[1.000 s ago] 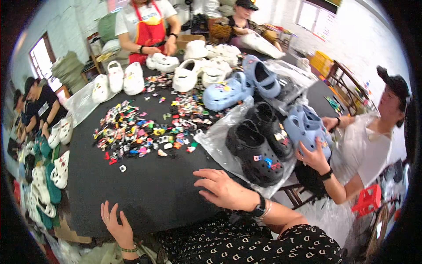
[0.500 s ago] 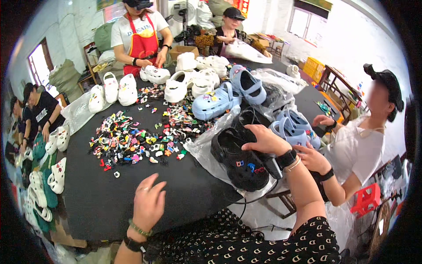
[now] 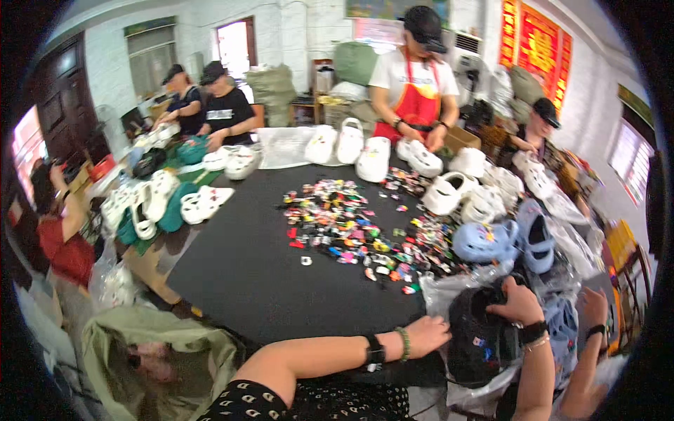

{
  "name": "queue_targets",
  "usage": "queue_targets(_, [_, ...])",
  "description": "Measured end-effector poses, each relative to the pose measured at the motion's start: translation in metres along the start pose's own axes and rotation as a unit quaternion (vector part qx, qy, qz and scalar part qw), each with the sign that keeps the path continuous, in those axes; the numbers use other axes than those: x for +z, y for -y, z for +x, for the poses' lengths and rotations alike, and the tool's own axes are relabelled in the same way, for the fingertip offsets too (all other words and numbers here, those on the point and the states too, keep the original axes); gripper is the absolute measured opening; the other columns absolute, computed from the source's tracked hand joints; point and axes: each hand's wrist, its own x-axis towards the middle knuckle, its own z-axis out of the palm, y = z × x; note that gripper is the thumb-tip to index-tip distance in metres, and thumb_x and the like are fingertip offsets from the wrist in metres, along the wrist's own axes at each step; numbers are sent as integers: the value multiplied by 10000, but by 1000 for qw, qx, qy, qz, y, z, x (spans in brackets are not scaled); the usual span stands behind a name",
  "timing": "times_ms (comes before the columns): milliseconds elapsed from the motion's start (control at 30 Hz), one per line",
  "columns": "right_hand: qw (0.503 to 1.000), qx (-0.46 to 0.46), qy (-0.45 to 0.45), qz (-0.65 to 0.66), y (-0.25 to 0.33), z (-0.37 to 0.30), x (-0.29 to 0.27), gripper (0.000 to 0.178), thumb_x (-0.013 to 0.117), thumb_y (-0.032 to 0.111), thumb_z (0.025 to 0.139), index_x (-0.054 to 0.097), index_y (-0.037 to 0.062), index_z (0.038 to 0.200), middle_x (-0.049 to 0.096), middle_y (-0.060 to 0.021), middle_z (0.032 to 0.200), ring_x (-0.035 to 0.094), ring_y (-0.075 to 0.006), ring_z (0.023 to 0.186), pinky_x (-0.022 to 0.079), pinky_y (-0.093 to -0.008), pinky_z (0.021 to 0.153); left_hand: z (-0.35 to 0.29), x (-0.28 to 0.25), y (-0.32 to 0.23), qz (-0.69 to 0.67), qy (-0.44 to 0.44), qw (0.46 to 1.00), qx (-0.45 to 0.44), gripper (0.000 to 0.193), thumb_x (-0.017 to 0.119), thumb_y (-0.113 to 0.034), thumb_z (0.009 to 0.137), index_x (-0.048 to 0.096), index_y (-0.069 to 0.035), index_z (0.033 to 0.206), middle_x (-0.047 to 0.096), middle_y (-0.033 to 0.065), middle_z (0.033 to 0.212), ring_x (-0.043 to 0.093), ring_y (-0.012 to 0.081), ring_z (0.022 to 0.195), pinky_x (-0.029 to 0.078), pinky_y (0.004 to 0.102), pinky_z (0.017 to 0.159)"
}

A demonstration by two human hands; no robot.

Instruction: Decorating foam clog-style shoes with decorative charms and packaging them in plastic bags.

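Note:
A black clog [image 3: 479, 345] with small coloured charms on its toe lies on clear plastic at the table's right front. My right hand [image 3: 518, 303] is on its heel end, thumb by the foot opening and fingers over the far side, gripping it. Beside the clog's left side is my left hand [image 3: 425, 337], fingers stretched towards the shoe and slightly blurred, with nothing visible in them. A second black shoe seen beside it is mostly hidden. Loose colourful shoe charms [image 3: 344, 217] lie heaped on the dark table [image 3: 239, 274] beyond my hands.
Light blue clogs [image 3: 484, 242] and white clogs [image 3: 446, 193] stand behind the charms. At the right edge, another person's hand [image 3: 595, 305] is near more blue clogs. An open green sack [image 3: 105, 337] sits at lower left. Co-workers handle shoes around the table.
My view has turned left, bringing the green sack into sight. My left hand has come across to the black clog's side. My right hand stays on the clog.

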Motion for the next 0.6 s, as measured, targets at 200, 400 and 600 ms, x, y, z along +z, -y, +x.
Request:
queue_targets(200, [991,-54,15,-119,-6,21,27,762,878,300,583,397,7,1096,671,-232,842,656,-425,820,522,-489,704,10,22,13,7,-90,995,46,109,579,-150,760,622,-52,747,585,67,825,533,249,877,466,366,745])
queue_targets(400, [987,-93,-69,109,-24,0,-5,616,718,28,645,402,9,1173,635,-260,979,601,-467,951,486,-472,816,7,-8,19,-38,-193,980,34,138,572,-143,785,574,-5,779,577,105,816,561,285,819,464,374,773])
queue_targets(600, [917,-180,-168,313,3,-4,-74,794,634,-43,745,296,27,1460,570,-175,1248,603,-322,1045,481,-364,892,-85,-124,39,73,-363,928,-41,165,609,-180,791,545,-29,771,532,107,819,559,279,767,483,390,681])
